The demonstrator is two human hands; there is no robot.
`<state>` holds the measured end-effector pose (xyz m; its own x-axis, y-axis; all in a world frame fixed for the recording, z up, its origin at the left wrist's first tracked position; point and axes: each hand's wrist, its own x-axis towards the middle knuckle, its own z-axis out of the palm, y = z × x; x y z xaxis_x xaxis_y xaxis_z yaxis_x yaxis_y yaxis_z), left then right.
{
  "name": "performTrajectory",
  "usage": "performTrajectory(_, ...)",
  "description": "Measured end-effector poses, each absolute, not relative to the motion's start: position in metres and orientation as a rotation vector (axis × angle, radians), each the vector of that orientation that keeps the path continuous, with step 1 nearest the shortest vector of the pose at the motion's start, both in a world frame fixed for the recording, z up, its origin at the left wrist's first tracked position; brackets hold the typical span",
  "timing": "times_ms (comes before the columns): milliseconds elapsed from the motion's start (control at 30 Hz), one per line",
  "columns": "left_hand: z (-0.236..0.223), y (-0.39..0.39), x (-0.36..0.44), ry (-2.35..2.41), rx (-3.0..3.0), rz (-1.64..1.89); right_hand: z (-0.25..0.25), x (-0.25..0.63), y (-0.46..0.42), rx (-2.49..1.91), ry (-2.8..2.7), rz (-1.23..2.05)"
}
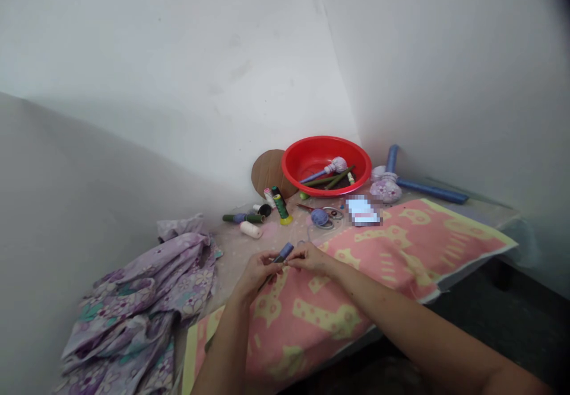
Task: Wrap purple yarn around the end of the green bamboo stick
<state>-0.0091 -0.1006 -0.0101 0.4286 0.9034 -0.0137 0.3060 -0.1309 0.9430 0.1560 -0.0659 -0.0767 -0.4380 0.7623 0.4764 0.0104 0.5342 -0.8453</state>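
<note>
The wrapped stick point(286, 250) is held above the front part of the bench point(231, 240), over the left part of a pink-and-yellow cloth point(378, 246). Its long axis runs obliquely: the blue-wrapped end points up and to the right, away from the wearer, and the dark lower end points down and to the left, toward the wearer. The left hand point(262, 269) enters from below, forearm rising steeply, with its fingers closed around the stick below the blue section; its grip is narrow and holds the stick. The right hand point(310, 259) enters from the lower right, forearm slanting up and to the left, with thumb and fingers pinched together beside the stick; its grip is narrow, but whether a strand lies between the fingertips cannot be told. The stick appears slim and straight, bound in smooth blue material at the upper end and dark below. Beyond the hands, a blue yarn ball point(319, 217) rests on the scissors point(330, 211), and a thin strand leads from the ball toward the right hand. Thread spools point(280, 206) stand and lie to the left of these; a red basin point(326, 141) sits behind. A floral cloth point(146, 306) lies crumpled at left.
</note>
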Motion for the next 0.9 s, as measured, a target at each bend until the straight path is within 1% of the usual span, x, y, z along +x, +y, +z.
performTrajectory(100,-0.013,-0.099,-0.010,1.076,1.693,0.730,-0.077,0.156,-0.065,-0.656,-1.846,0.964)
performTrajectory(200,-0.019,-0.095,-0.011,1.114,1.700,0.708,-0.075,0.156,-0.065,-0.694,-1.894,0.851)
performTrajectory(433,-0.034,-0.089,-0.005,1.218,1.714,0.724,-0.069,0.158,-0.075,-0.844,-2.050,0.312)
performTrajectory(567,-0.038,-0.089,-0.005,1.187,1.764,0.697,-0.063,0.160,-0.082,-0.879,-2.105,0.062)
performTrajectory(700,-0.037,-0.093,-0.004,1.127,1.764,0.651,-0.060,0.162,-0.082,-0.867,-2.109,-0.016)
performTrajectory(900,-0.031,-0.102,0.000,1.100,1.777,0.571,-0.061,0.163,-0.075,-0.865,-2.097,0.006)
